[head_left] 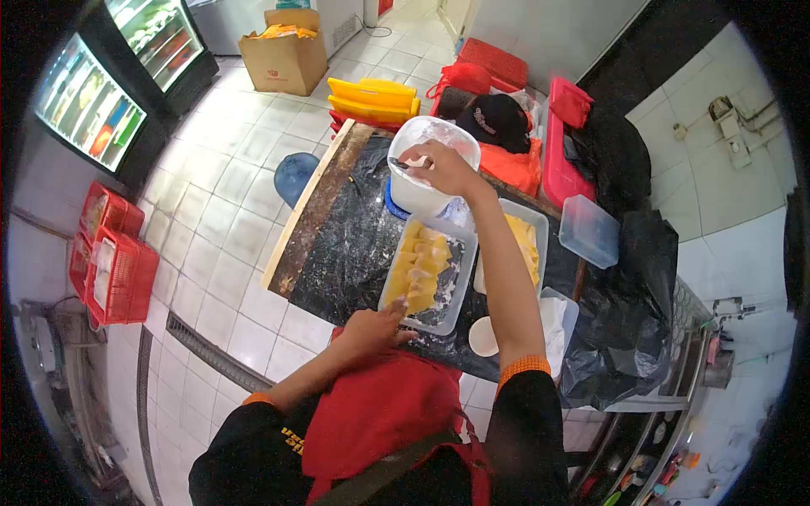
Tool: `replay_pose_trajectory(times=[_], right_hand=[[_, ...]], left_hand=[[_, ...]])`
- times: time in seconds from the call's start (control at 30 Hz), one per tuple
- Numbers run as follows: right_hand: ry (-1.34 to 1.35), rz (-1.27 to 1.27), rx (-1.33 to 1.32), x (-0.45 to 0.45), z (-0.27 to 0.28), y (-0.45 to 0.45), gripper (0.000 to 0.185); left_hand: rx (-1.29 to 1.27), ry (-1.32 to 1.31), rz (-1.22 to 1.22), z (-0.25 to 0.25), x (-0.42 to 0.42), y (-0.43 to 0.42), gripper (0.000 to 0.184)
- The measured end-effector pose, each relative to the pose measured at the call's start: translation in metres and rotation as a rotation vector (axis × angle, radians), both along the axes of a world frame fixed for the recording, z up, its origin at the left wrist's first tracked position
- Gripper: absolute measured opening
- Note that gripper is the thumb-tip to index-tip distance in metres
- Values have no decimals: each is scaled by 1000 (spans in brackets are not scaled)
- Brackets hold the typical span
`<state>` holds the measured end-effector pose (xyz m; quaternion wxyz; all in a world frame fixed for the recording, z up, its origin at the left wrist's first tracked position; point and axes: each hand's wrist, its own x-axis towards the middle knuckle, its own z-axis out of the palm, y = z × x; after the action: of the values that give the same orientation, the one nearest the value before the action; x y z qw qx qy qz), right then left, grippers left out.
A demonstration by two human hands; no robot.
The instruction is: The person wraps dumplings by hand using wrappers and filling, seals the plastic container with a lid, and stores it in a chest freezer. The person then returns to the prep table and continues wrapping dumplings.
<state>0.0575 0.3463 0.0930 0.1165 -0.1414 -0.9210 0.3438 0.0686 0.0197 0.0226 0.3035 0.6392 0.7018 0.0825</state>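
Note:
My right hand (440, 171) is over the rim of a white bucket (419, 196), with its fingers closed on a small dark-ended item too small to name. White powder coats the bucket's inside. My left hand (371, 329) is at the near left corner of a clear plastic tray (456, 299), fingers apart, one fingertip reaching over the rim. Folded yellow dough pieces (418, 270) lie overlapping in the tray, with white powder beside them. A second plastic tray (541, 240) with similar yellow pieces is partly hidden behind my right forearm.
Black plastic covers the table (337, 240), dusted with powder. A small white cup (483, 337) and a white cloth (553, 325) are near its front. A clear empty container (589, 229) is at the right. Beyond are a black cap (498, 118) and yellow crates (373, 97).

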Motion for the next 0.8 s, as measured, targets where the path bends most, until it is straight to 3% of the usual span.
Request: replay_pose_trajectory(times=[0.07, 0.17, 0.23, 0.3, 0.37, 0.4, 0.5, 0.6, 0.7, 0.8], right_hand=[[35, 17, -101, -9, -1, 2, 26], [-104, 68, 21, -17, -1, 5, 30], [-130, 76, 318, -18, -2, 0, 33], [-168, 36, 338, -17, 5, -2, 28], [26, -191, 336, -16, 19, 2, 23], [255, -229, 195, -8, 28, 1, 19], [291, -415, 68, -13, 20, -6, 16], [317, -423, 66, -16, -21, -11, 13], [288, -457, -84, -10, -11, -23, 13], [451, -631, -272, 2, -12, -23, 11]], left_hand=[[-26, -1, 11, -8, 6, 7, 79], [-27, 35, 13, -16, 7, 16, 80], [-7, 66, 13, -12, 8, 20, 80], [-94, 51, 10, 1, 10, 23, 81], [-61, 44, -5, 5, 11, 28, 81], [-40, 30, -26, 5, 14, 28, 81], [0, 92, -67, -13, 18, 34, 80], [16, 165, -74, -35, 20, 41, 78], [-58, 153, -53, -10, 18, 45, 76], [-135, 166, -53, 3, 17, 45, 75]])
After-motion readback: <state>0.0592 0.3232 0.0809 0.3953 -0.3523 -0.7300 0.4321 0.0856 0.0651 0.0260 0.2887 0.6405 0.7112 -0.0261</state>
